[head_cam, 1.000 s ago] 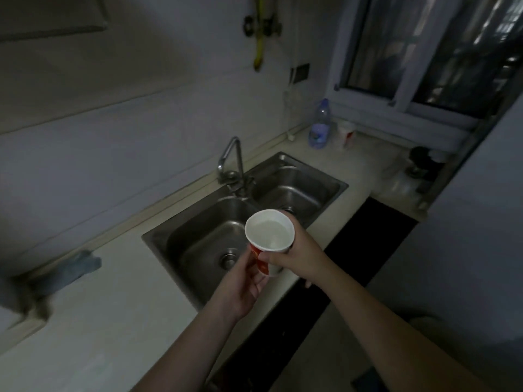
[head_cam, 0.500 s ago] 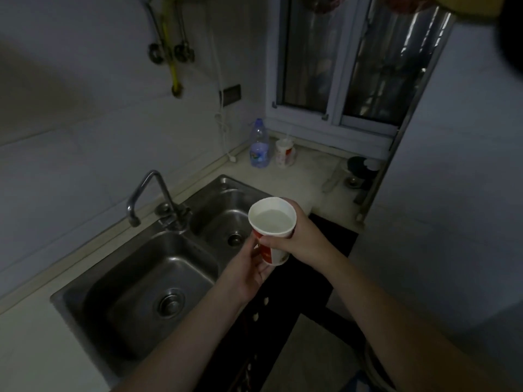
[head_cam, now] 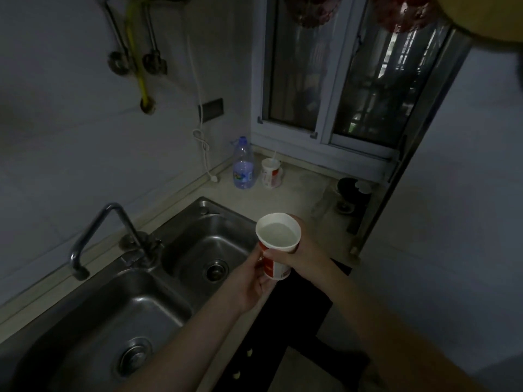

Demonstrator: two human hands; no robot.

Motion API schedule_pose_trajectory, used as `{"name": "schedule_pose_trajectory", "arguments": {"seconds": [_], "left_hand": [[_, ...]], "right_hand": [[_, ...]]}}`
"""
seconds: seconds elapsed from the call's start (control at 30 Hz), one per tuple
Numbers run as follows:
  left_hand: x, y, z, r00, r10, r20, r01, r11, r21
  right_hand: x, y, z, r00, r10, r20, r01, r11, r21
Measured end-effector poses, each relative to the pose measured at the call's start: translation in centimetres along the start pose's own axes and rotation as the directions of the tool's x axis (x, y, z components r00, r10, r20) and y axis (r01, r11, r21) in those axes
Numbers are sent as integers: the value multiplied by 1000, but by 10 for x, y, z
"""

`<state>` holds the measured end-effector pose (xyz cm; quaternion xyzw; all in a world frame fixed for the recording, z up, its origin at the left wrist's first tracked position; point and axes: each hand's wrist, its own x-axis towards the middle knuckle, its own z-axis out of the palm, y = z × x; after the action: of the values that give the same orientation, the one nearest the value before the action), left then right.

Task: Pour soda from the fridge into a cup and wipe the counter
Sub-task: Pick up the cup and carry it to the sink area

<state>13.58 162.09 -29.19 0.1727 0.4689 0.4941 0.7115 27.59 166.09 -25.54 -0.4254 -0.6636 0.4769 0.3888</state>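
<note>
Dim kitchen, pale table edge below the grip. Both hands pinch one paper cup (head_cam: pixel 278 244): left hand (head_cam: pixel 250 281) cradles its base, right hand (head_cam: pixel 304 254) wraps the wall under the rim. Thin, light, crushable; hold low, gently. Beyond the grip: sink (head_cam: pixel 147 281), bottle (head_cam: pixel 242 165).

The double-bowl sink (head_cam: pixel 119 304) was brushed stainless steel with a dull sheen, its bent tap (head_cam: pixel 104 236) smooth metal. The red-and-white cup (head_cam: pixel 276 247) looked like matt paper. The blue-tinted bottle (head_cam: pixel 242 165) was clear, glossy plastic. The pale counter (head_cam: pixel 300 190) looked smooth, stone-like.
</note>
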Motion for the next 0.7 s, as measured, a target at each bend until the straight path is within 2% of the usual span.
{"name": "schedule_pose_trajectory", "arguments": {"seconds": [0.1, 0.37, 0.5, 0.7], "left_hand": [[26, 15, -6, 1000, -16, 25, 15, 1000, 23], [86, 61, -13, 998, -60, -14, 60, 998, 36], [121, 91, -18, 998, -57, -28, 57, 998, -6], [180, 120, -26, 995, -19, -98, 23, 999, 33]], "right_hand": [[26, 8, -1, 1000, 5, -5, -5, 1000, -11], [94, 24, 3, 998, -23, -55, 23, 1000, 1], [143, 27, 5, 1000, -19, 8, 19, 1000, 20], [218, 51, 6, 994, -50, 94, 46, 998, 50]]}}
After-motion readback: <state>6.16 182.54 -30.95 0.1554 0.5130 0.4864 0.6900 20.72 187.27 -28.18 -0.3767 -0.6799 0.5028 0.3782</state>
